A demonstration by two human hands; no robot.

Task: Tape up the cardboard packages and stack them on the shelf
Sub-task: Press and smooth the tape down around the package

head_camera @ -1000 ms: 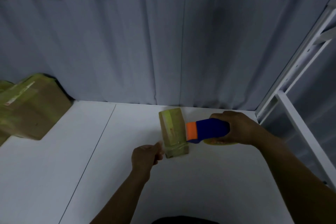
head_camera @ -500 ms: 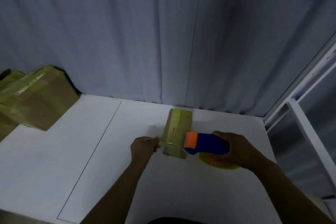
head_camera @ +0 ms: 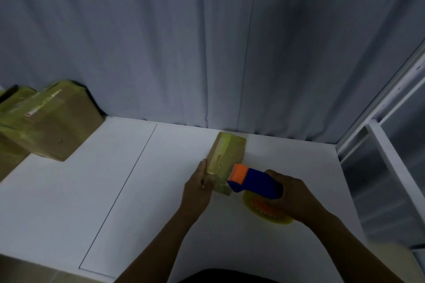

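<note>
white table (head_camera: 69,202) under small, yellow-taped cardboard package (head_camera: 226,158)

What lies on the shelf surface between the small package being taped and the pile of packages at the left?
Nothing: in the head view the white shelf surface is bare between the small package and the pile of packages, crossed only by a thin seam line.

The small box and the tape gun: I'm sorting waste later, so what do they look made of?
The small box looks like brown cardboard, dull, wrapped in glossy yellowish tape that catches light. The tape gun seems to be hard plastic: smooth, solid blue body, orange head. Its roll looks like translucent yellow film.
</note>
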